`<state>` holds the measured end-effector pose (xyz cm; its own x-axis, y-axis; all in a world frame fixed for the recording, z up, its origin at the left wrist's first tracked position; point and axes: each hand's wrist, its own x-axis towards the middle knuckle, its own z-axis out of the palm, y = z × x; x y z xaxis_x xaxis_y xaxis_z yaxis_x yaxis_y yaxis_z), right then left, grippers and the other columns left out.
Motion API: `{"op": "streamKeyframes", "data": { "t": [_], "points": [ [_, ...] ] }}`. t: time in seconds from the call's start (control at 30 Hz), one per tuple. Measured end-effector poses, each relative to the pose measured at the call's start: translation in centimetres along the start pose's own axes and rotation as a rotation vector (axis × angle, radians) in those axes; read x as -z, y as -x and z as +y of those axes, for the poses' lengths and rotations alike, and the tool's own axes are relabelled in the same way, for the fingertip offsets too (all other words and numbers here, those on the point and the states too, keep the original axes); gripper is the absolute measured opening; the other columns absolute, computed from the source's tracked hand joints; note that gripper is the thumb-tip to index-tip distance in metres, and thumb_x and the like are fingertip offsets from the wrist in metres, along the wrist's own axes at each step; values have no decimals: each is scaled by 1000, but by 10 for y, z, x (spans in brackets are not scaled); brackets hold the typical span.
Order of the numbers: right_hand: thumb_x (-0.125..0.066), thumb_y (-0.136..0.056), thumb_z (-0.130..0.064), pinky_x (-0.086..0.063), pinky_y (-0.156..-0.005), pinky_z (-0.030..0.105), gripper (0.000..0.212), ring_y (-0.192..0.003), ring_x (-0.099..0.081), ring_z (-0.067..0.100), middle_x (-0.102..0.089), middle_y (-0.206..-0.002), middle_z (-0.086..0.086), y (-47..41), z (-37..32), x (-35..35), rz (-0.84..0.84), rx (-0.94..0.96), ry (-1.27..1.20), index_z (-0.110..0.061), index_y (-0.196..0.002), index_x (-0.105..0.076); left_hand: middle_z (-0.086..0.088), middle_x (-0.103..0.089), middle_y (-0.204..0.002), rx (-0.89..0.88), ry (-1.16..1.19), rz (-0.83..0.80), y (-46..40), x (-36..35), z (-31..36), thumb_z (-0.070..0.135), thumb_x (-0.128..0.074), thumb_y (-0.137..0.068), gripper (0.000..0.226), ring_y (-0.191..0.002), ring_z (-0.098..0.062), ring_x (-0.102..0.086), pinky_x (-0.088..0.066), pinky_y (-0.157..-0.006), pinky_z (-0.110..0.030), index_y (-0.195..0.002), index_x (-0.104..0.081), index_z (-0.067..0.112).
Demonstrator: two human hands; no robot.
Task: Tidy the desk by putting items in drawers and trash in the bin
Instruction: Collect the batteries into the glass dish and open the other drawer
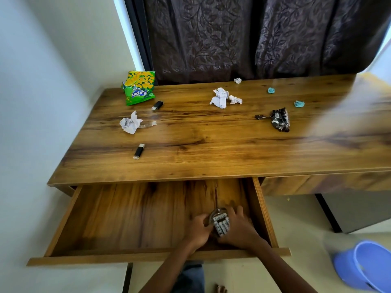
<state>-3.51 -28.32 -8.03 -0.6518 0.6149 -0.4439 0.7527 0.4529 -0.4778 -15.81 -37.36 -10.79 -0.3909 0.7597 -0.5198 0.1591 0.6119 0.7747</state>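
Both hands are down in the open wooden drawer [148,218] under the desk [211,144]. My left hand [198,229] and my right hand [239,227] together hold a pack of white batteries [221,225] near the drawer's right front corner. On the desk lie two black USB sticks [139,151] [157,105], a green snack bag [139,87], crumpled white papers [130,123] [220,97] [235,100] [237,80], two blue paper balls [271,90] [299,104] and a dark crumpled wrapper [279,119].
A blue plastic bin [364,267] stands on the floor at the lower right. A dark curtain [254,34] hangs behind the desk, a white wall on the left. A second drawer front [317,182] on the right is closed.
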Motion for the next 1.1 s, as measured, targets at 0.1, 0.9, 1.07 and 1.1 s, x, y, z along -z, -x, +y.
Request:
{"op": "streamKeyframes", "data": {
  "t": [0.1,0.9,1.07,1.1],
  "points": [
    [-78,-63,-45,-39,-106,41,108,-132,-30,29,-13,-146,10,-4,2,-1,-51,-16,-17,-24,-146,-13,1,-68,-108,6,24,-30,1,1,3,24,-53,-95,25,-97,-14,-65,-55,-86,-40,-119,-61,19],
    [-52,-91,-26,-9,-117,45,51,-142,-14,29,-29,-151,0,-16,-9,-10,-22,358,445,-24,-140,-37,3,-43,-57,32,-179,81,10,1,6,21,-45,-96,30,-48,-7,-36,-26,-44,-17,-68,-51,16],
    [-52,-90,-27,-15,-117,43,44,-137,-24,26,-39,-144,0,-14,-2,-9,25,311,476,-22,-133,-46,0,-48,-63,-1,-208,-56,11,-1,10,22,-43,-97,25,-50,-7,-37,-28,-49,-20,-85,-62,12],
    [-51,-91,-27,-14,-118,43,43,-137,-25,26,-40,-143,0,-13,0,-8,28,301,476,-22,-133,-46,-2,-51,-67,-10,-220,-84,11,-2,11,21,-42,-97,25,-53,-8,-40,-30,-52,-22,-92,-64,9]
  ]
}}
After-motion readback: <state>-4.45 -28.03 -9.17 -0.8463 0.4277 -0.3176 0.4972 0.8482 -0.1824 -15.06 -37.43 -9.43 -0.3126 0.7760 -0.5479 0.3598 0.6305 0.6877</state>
